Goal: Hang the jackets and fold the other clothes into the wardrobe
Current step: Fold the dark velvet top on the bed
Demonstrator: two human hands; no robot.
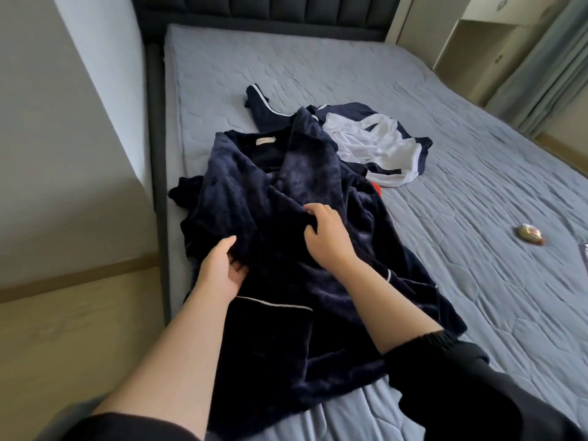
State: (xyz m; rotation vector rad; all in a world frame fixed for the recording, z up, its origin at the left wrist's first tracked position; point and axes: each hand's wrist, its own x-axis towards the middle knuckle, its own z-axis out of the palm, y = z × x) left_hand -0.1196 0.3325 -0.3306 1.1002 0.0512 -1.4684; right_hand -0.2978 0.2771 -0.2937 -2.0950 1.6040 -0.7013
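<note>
Left hand (222, 265) and right hand (326, 235) each grip the navy robe (286, 186) beside the mattress (445, 265) edge.

Bare forearms, black sleeves (445, 361) pushed up toward the elbows

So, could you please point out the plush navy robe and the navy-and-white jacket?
plush navy robe (248, 173): head view, on its upper front panel.
navy-and-white jacket (353, 140): head view, on its white lining.

Nothing legible; label (265, 141) on robe (241, 176) blurred
</note>
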